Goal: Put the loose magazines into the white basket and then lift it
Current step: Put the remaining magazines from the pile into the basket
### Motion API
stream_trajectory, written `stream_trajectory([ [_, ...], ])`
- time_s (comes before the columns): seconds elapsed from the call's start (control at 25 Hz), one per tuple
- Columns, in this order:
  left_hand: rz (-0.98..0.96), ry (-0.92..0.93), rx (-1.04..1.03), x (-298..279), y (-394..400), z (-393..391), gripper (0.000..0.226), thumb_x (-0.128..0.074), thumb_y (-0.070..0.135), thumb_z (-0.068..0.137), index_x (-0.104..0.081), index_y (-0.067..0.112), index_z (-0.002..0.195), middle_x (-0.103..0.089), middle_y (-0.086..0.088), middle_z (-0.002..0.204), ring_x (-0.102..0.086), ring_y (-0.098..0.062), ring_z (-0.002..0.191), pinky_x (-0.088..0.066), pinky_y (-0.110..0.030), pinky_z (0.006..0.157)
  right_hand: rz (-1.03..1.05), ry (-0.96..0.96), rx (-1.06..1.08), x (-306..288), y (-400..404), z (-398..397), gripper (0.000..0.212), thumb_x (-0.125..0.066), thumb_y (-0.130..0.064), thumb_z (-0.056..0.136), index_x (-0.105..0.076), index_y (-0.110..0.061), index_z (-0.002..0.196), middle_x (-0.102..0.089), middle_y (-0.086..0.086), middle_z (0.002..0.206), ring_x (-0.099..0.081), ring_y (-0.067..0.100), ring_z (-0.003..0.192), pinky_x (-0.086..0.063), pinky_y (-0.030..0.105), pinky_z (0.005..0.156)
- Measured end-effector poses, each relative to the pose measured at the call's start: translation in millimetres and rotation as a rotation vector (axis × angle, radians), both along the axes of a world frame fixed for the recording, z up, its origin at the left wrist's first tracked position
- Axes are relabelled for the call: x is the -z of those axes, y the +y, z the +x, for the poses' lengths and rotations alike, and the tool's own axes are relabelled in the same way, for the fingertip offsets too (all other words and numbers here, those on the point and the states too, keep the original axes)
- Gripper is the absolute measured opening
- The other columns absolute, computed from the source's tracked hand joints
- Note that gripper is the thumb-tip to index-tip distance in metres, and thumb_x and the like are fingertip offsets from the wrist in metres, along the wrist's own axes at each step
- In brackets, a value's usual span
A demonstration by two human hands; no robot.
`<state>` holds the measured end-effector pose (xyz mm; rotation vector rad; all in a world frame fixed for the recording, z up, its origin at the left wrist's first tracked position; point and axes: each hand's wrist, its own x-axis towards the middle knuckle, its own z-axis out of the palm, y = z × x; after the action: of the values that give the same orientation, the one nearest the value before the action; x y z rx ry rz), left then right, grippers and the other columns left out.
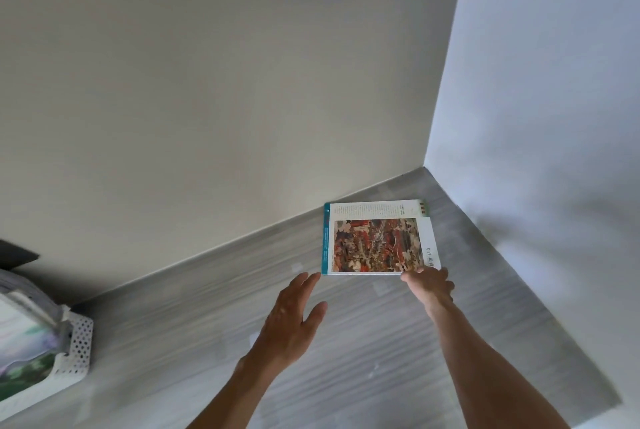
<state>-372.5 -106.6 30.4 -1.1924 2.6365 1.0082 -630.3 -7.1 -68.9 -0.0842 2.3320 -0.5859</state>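
in the far corner of the grey surface [346, 342] lies a thin, floppy magazine [375, 238], its near right corner pinched by the right hand [431, 285], the left hand [294, 318] spread beside its near left corner, the white basket [74, 349] well apart, left.

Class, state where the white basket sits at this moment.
In the head view the white basket sits on the grey floor at the far lower left, already holding magazines, well left of both hands.
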Motion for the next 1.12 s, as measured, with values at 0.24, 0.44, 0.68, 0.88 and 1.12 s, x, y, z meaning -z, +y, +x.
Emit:
stream_trajectory([
  [0.24,0.001,0.030,-0.052,-8.8,-5.0,9.1,0.054,-0.039,0.047,0.098,-0.022,0.038,0.149,-0.019,0.011,0.160,-0.017,-0.009,0.146,-0.028,-0.041,0.116,-0.651,-0.190,0.736,-1.2,13.9,2.8,0.029,-0.079,-0.012,0.072,-0.071,-0.008,0.099,-0.067,0.012,0.120,-0.057,0.019,0.098,-0.049,0.044,0.097],
  [0.44,0.031,0.025,-0.056,-6.9,8.8,19.6,0.053,-0.042,0.043,0.098,-0.025,0.036,0.148,-0.022,0.009,0.159,-0.019,-0.010,0.146,-0.030,-0.043,0.116,-1.081,-0.591,0.968,-29.2,7.4,9.7,0.023,-0.078,-0.003,0.067,-0.065,-0.012,0.084,-0.068,0.008,0.109,-0.062,0.021,0.107,-0.049,0.034,0.096],
  [0.68,-0.013,0.090,-0.107,-9.9,14.4,35.7,0.059,-0.052,0.032,0.094,-0.026,0.035,0.148,-0.027,0.009,0.157,-0.024,-0.011,0.143,-0.032,-0.038,0.114,-1.044,-0.449,0.638,-81.0,-4.9,37.6,0.034,-0.071,-0.007,0.076,-0.066,-0.015,0.109,-0.058,0.004,0.135,-0.051,0.020,0.125,-0.039,0.045,0.105],
  [0.88,-0.305,0.121,-0.202,-23.9,5.6,35.9,0.084,-0.063,0.021,0.082,-0.017,0.031,0.151,-0.026,-0.001,0.158,-0.023,-0.022,0.145,-0.025,-0.043,0.117,-1.189,-0.515,0.190,-162.8,-28.0,113.5,0.025,-0.066,-0.007,0.084,-0.071,-0.021,0.104,-0.067,-0.006,0.118,-0.066,0.005,0.102,-0.050,0.038,0.093],
  [1.12,-0.363,0.473,-0.530,-63.3,-36.6,93.3,0.039,-0.060,0.002,0.082,-0.066,0.021,0.116,-0.072,-0.003,0.108,-0.068,-0.024,0.097,-0.051,-0.029,0.082,-1.145,-0.870,-0.268,-222.7,-49.5,194.9,0.055,-0.071,-0.026,0.075,-0.061,-0.021,0.128,-0.064,-0.007,0.128,-0.059,0.018,0.119,-0.054,0.035,0.088],
])
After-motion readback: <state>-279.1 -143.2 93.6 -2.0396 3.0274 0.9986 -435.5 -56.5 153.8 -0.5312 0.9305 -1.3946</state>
